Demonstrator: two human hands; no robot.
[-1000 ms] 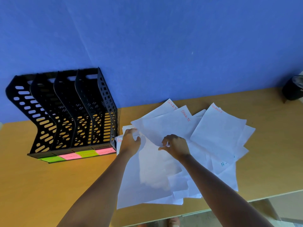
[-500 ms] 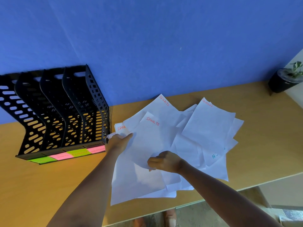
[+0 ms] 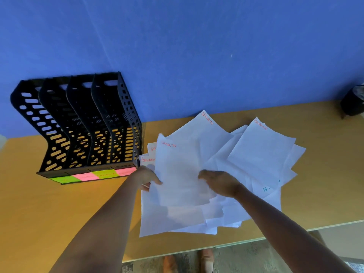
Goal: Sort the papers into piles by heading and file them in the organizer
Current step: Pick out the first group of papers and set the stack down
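A loose heap of white papers (image 3: 256, 154) lies spread on the wooden desk, with red headings "SPORTS" and "FINANCE" and one blue heading partly hidden. On top, a sheet headed SPORTS (image 3: 177, 170) is held at both sides. My left hand (image 3: 146, 177) pinches its left edge with the thumb on top. My right hand (image 3: 220, 182) grips its right edge, fingers curled under. The black four-slot organizer (image 3: 82, 131) stands to the left against the wall, with green and pink labels (image 3: 94, 175) along its front, and nothing shows in its slots.
The wooden desk (image 3: 49, 213) runs to a front edge near the bottom, with floor and my feet below. A dark pot (image 3: 352, 103) sits at the far right by the blue wall.
The SPORTS sheet has been pulled left and toward me off the heap. Both hands shifted with it, and the view swung slightly left.
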